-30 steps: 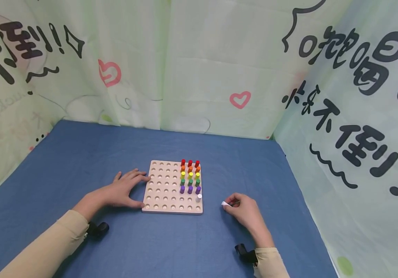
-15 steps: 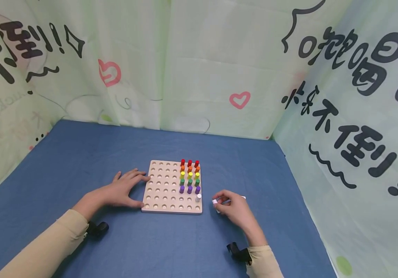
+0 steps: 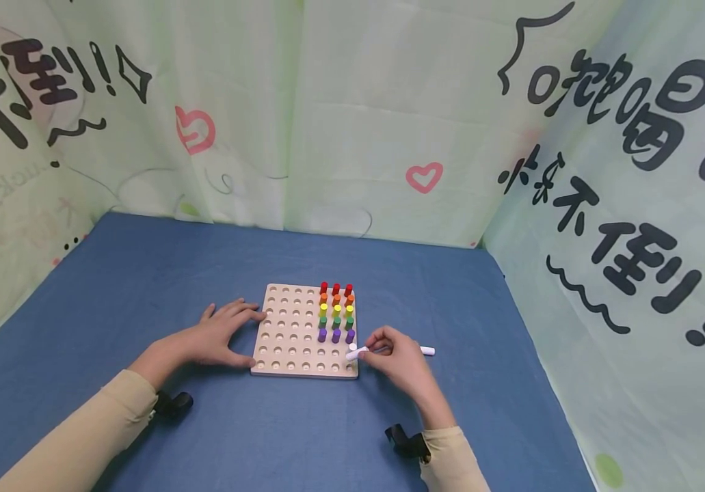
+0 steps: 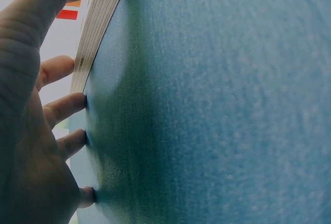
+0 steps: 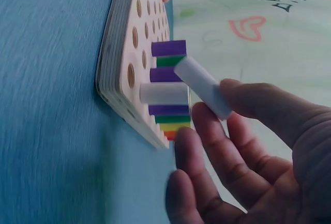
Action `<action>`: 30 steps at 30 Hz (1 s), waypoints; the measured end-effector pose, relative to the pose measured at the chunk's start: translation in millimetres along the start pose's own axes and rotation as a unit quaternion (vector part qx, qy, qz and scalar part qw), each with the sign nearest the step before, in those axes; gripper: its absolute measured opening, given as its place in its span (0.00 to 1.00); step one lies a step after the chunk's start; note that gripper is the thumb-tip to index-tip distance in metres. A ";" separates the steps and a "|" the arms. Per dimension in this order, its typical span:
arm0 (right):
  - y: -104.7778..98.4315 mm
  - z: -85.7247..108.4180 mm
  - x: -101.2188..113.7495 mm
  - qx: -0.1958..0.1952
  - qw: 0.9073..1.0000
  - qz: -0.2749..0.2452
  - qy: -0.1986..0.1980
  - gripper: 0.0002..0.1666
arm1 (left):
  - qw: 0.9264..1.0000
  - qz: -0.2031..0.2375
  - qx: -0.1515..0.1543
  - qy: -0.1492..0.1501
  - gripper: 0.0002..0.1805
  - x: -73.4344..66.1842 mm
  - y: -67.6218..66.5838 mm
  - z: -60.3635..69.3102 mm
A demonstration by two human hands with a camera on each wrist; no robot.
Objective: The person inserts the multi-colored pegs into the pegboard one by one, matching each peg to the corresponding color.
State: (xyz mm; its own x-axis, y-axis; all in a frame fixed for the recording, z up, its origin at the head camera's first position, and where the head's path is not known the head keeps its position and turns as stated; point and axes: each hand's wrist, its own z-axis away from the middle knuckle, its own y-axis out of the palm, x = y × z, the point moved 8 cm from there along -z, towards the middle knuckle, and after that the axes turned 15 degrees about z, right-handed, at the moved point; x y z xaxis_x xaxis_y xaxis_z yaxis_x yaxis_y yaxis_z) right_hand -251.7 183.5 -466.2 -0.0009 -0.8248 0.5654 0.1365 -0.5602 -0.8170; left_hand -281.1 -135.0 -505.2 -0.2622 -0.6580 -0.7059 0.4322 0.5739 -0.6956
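A wooden pegboard (image 3: 284, 369) lies flat on the table. Its right-hand columns carry upright pegs in rows of red, orange, yellow, green and purple, plus one white peg (image 5: 164, 93) standing in the row nearer me. With thumb and fingertips, my right hand (image 3: 403, 359) pinches another white peg (image 5: 202, 85), held tilted just over the board's right edge beside the standing white one. My left hand (image 3: 219, 335) has its fingers spread, thumb and fingertips touching the board's left edge. In the left wrist view, those fingers (image 4: 64, 105) lie along the board's side (image 4: 101, 25).
Behind my right hand a loose white peg (image 3: 428, 351) lies on the blue cloth (image 3: 204, 437). Pale printed curtains (image 3: 352, 123) close off the back and both sides of the table.
My right hand has moved left from the cloth to the board's right edge, carrying the white peg. The loose white peg behind it has come into view. My left hand stays put.
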 end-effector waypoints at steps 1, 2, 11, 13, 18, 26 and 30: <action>0.2 -1.1 1.0 -0.006 1.000 -0.001 0.004 0.13 | 1.000 0.000 0.000 0.000 0.50 -0.4 -0.2 0.1; 0.8 -2.6 1.8 -0.011 1.000 -0.003 0.007 0.13 | 1.000 0.001 0.000 0.000 0.50 -0.8 -0.4 0.3; 7.8 -12.5 11.6 -0.056 0.998 -0.007 0.008 0.10 | 1.000 0.001 0.000 0.003 0.50 1.0 -0.3 -0.4; 10.2 -13.9 14.0 -0.060 0.998 -0.002 0.000 0.09 | 1.000 0.001 -0.001 0.004 0.49 1.8 0.3 -0.4; 16.2 -14.6 18.1 -0.061 0.998 0.004 -0.013 0.08 | 1.000 0.000 -0.001 0.003 0.49 2.6 1.5 -0.2; 21.5 -12.7 23.2 -0.068 0.997 0.024 -0.021 0.08 | 1.000 0.003 -0.001 0.004 0.50 2.0 0.8 0.2; 22.9 -12.0 24.2 -0.075 0.997 0.029 -0.021 0.08 | 1.000 0.003 -0.001 0.007 0.49 2.6 1.6 -0.5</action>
State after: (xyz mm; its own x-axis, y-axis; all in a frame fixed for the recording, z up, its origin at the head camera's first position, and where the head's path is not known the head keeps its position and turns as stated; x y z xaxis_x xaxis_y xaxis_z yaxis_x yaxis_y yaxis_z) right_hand -260.5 149.8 -472.6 0.0449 -0.8542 0.5179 -0.0141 -0.5189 -0.8547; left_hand -281.5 -135.6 -508.2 -0.2706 -0.6476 -0.7123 0.4317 0.5797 -0.6911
